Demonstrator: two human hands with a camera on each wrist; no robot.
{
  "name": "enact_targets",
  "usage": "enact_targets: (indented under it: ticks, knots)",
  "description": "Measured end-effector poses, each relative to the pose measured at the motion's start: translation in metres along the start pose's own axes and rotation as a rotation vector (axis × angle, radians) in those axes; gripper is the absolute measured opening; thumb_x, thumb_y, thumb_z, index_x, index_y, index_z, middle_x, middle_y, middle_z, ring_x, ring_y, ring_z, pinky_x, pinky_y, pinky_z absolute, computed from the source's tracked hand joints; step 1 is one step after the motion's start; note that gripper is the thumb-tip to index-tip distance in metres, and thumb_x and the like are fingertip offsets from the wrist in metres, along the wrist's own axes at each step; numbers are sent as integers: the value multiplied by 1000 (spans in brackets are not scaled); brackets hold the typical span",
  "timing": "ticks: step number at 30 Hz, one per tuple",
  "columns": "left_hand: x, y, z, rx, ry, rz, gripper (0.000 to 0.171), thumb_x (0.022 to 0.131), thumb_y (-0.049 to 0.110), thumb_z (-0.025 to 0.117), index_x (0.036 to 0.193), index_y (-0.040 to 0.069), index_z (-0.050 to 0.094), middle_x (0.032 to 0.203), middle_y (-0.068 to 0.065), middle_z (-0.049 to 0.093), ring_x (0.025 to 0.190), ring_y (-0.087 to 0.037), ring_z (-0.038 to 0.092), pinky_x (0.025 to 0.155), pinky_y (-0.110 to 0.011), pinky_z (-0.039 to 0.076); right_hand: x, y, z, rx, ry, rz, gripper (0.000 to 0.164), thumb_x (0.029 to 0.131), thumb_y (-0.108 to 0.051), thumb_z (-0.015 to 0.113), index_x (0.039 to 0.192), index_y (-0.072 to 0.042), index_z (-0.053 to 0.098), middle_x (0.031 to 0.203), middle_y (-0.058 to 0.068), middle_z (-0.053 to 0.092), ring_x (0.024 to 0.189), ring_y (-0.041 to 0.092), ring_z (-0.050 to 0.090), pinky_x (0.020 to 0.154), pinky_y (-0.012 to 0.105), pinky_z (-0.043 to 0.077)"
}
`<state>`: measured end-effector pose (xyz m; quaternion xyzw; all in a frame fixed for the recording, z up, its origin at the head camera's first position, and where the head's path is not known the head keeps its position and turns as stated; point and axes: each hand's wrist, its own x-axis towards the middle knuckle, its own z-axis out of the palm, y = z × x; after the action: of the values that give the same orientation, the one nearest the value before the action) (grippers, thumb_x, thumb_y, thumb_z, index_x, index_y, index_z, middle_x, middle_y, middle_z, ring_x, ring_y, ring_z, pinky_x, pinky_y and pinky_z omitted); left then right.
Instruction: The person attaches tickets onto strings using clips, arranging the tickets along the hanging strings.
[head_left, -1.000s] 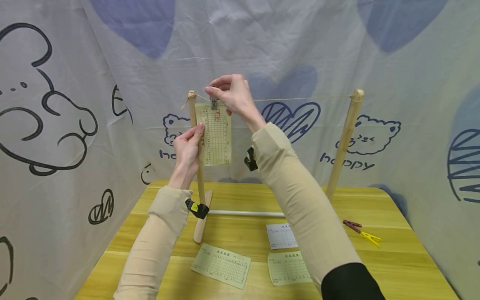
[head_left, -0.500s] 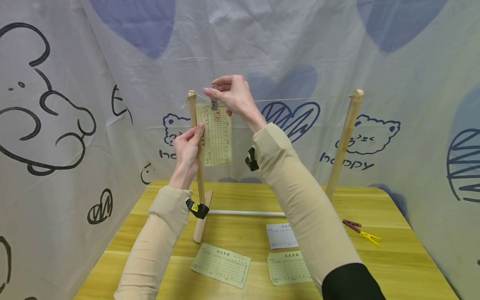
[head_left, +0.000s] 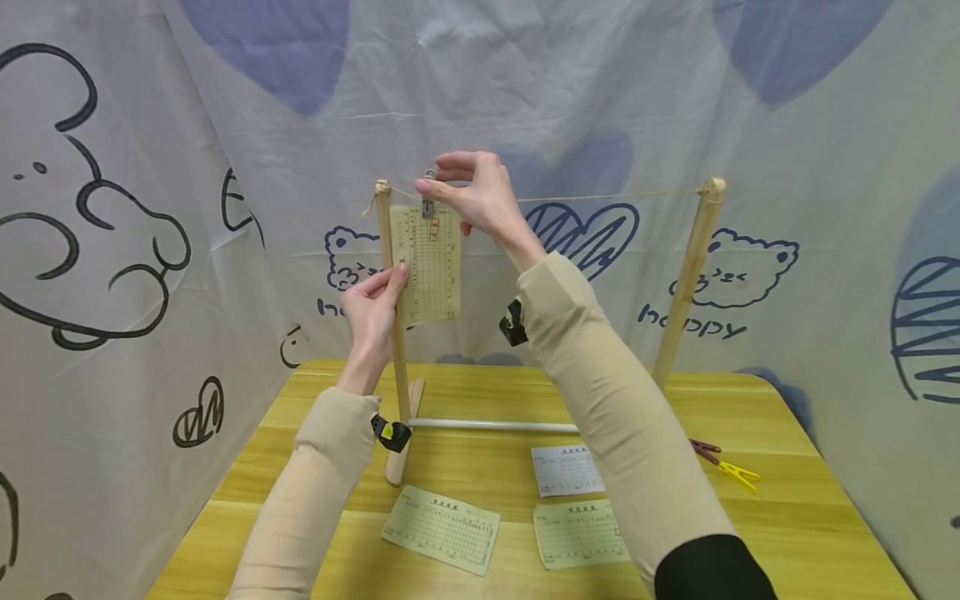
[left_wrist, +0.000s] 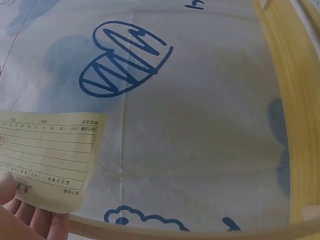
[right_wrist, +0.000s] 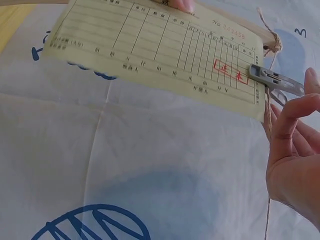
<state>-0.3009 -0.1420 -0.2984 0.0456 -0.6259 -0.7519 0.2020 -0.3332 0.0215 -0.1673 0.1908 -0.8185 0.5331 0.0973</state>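
1. Printed cloth (head_left: 600,67) hangs behind the worktop (head_left: 813,542), along its rear edge.
2. Wooden rack (head_left: 681,292) stands on the worktop; left foot toward the left edge; string (head_left: 615,197) spans the post tops.
3. Left hand (head_left: 371,312): thumb and fingers pinch the held slip's left edge.
4. Right hand (head_left: 483,190): thumb and forefinger grip the grey clip's handle end.
5. Held slip (head_left: 432,279): upright by the left post, above the worktop's rear edge, toward its left corner; top at the string.
6. Two yellowish slips (head_left: 441,531) flat toward the front edge; white slip (head_left: 564,472) behind the right one.
7. Dark red peg (head_left: 707,452), yellow peg (head_left: 741,475): toward the right edge.
8. Grey clip (head_left: 428,205): bites the held slip's top edge.
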Motion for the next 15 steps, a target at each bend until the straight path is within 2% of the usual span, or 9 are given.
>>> enact_targets:
  ticks: [3, 5, 7, 10, 15]
  knots:
    - [-4, -6, -4, 64, 4, 49, 34, 91, 21, 75, 117, 0, 71, 112, -18, 72, 77, 1, 72, 80, -20, 60, -6, 1, -4, 17, 10, -17, 61, 90, -30, 78, 143, -12, 55, 142, 7, 63, 93, 15, 72, 43, 25, 47]
    - [-7, -10, -6, 97, 1, 66, 33, 92, 20, 75, 117, -2, 71, 114, -22, 70, 76, 3, 71, 79, -18, 60, -11, 2, -6, 26, 17, -28, 61, 90, -29, 77, 144, -11, 55, 145, 7, 61, 117, 16, 69, 42, 25, 48]
    - [-10, -15, -10, 125, -4, 61, 32, 93, 20, 74, 117, -2, 71, 115, -22, 70, 76, 5, 70, 74, -16, 59, -16, 3, -9, 39, 23, -39, 61, 91, -29, 77, 145, -11, 53, 148, 6, 58, 129, 19, 63, 42, 25, 48]
    - [-14, -22, -15, 137, -16, 32, 33, 93, 19, 73, 119, -3, 70, 116, -22, 69, 76, 5, 70, 70, -14, 58, -26, 5, -14, 70, 36, -69, 61, 91, -28, 76, 145, -11, 53, 150, 6, 56, 129, 21, 62, 41, 26, 47]
    - [-21, -32, -22, 121, -39, -14, 36, 94, 17, 72, 122, -5, 67, 119, -24, 68, 76, 5, 70, 73, -16, 60, -48, 12, -22, 142, 53, -120, 58, 93, -23, 75, 144, -8, 54, 149, 8, 57, 125, 22, 65, 40, 26, 45]
